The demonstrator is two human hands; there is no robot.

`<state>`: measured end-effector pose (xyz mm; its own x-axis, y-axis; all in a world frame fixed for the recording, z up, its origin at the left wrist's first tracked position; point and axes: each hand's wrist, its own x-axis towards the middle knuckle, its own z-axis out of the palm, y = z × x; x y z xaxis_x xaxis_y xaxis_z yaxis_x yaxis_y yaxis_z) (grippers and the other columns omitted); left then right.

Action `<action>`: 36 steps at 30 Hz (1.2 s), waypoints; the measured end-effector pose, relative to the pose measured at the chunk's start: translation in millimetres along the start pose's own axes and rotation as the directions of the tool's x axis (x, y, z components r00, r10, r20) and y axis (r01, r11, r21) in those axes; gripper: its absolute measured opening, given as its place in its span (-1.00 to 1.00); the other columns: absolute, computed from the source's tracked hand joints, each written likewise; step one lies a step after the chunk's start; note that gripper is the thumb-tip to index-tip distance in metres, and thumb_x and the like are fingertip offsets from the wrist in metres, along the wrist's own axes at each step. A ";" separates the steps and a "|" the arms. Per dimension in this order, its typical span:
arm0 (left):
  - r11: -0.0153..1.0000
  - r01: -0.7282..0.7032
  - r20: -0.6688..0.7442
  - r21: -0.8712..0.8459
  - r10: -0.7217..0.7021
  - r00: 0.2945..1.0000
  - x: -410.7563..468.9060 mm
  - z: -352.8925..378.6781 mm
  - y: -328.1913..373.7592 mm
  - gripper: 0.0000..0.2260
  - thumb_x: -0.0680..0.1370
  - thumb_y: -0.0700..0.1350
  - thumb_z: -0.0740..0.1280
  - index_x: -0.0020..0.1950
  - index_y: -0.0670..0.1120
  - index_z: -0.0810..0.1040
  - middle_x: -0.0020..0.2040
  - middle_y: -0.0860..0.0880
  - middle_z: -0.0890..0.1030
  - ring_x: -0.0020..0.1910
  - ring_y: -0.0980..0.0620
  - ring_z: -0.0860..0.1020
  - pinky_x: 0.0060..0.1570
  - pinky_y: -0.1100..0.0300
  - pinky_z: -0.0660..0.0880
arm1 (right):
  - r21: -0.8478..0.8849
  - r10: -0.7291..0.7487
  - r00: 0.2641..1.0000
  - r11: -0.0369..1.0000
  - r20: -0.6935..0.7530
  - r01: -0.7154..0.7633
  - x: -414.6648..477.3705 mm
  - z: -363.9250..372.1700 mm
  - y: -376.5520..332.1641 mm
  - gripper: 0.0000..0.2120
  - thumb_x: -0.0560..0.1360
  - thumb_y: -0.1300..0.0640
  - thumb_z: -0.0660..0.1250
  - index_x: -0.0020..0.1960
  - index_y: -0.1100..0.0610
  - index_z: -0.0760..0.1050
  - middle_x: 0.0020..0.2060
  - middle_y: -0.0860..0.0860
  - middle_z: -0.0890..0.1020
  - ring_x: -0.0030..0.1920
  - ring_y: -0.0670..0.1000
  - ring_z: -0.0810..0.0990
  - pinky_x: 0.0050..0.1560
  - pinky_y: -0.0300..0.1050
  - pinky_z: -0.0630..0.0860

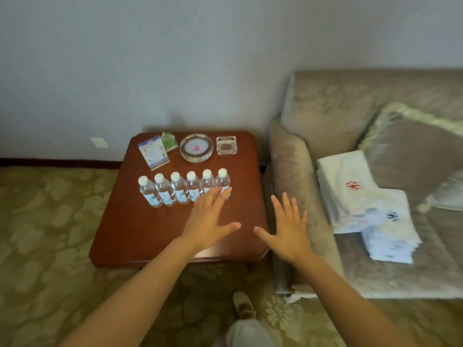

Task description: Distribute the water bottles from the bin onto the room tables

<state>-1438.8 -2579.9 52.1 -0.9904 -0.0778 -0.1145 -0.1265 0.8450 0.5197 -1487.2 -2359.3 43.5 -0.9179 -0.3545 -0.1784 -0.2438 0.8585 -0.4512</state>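
While both hands hover flat over the tabletop, entries run from them outward.

1. left hand (208,221) – open, fingers straight & spread, palm down, holding nothing. Fingertips reach the lower bodies of the two right-end bottles; touching or just in front, can't tell.
2. right hand (288,229) – also open, fingers spread, palm down, empty. It sits over the tabletop's right edge, near the sofa arm & apart from all bottles.
3. six clear plastic water bottles w/ white caps & blue-white labels (184,189) – qty 6, upright, one row left to right across mid-tabletop, neighbours touching or nearly so. Bin: not in view.
4. reddish-brown polished wooden tabletop (140,234) – square, rounded corners.
5. Behind the row, wall side: white-and-blue printed card (153,152), green packet (169,141), round clear glass ashtray w/ pink mark (196,147), square clear glass ashtray (226,145).
6. Right of tabletop: grey-beige velvet sofa (325,108) w/ stacks of folded white towels (350,191) & a fringed cushion (413,156). Underfoot: patterned olive carpet (50,221).

Step in hand (judgement): row looks placed; prob. a last straightening or letting go. To do it well:
- Nudge w/ flat fingers low on the bodies, not at the caps. Tall, light bottles tip easily, & one falling could topple its neighbours.
- Keep the row off the glass ashtrays, labels to the front.
- Six on one tabletop seems a lot if other tables need stock, so check the split before moving on.
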 end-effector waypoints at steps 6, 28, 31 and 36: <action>0.982 -0.186 0.056 0.043 0.184 0.981 -29.0 -40.9 100.4 -0.19 0.47 0.31 0.32 0.58 0.18 -0.04 0.60 0.05 -0.02 0.58 0.01 -0.11 0.54 -0.13 -0.03 | 0.024 0.138 0.981 0.990 -0.133 -0.136 -81.3 -86.4 15.7 -0.03 0.40 -0.50 0.06 0.61 -0.10 -0.26 0.59 0.00 -0.31 0.56 0.08 -0.39 0.49 0.25 -0.36; 0.686 -0.704 0.341 -0.185 0.717 0.608 -198.8 117.0 432.4 0.00 0.24 0.64 0.07 0.57 0.19 -0.01 0.57 0.08 0.04 0.55 0.00 0.08 0.49 -0.19 0.10 | 0.264 0.630 0.645 0.773 -0.432 -0.577 -484.5 -186.9 207.3 -0.08 0.48 -0.42 0.18 0.62 -0.09 -0.22 0.60 -0.02 -0.26 0.57 0.07 -0.37 0.51 0.26 -0.35; 0.620 -0.755 0.376 -0.213 0.765 0.522 -243.9 140.3 475.5 -0.01 0.26 0.61 0.10 0.58 0.17 -0.01 0.57 0.09 0.05 0.53 -0.02 0.12 0.49 -0.19 0.07 | 0.286 0.667 0.587 0.736 -0.458 -0.614 -550.3 -187.2 224.4 -0.08 0.48 -0.42 0.19 0.62 -0.08 -0.19 0.61 -0.02 -0.24 0.57 0.05 -0.36 0.52 0.26 -0.34; 0.514 -0.831 0.421 -0.213 0.816 0.396 -321.8 186.9 538.1 -0.13 0.40 0.46 0.25 0.58 0.14 0.01 0.57 0.08 0.07 0.55 0.00 0.08 0.50 -0.17 -0.07 | 0.327 0.731 0.468 0.657 -0.497 -0.679 -657.7 -180.2 242.2 -0.10 0.49 -0.37 0.22 0.63 -0.07 -0.16 0.61 -0.01 -0.22 0.58 0.06 -0.35 0.53 0.25 -0.33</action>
<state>-1177.6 -2001.2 210.3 -0.4718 0.8815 0.0217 0.7464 0.3861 0.5420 -999.0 -1851.5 209.1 -0.7632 0.6458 0.0215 0.5655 0.6837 -0.4613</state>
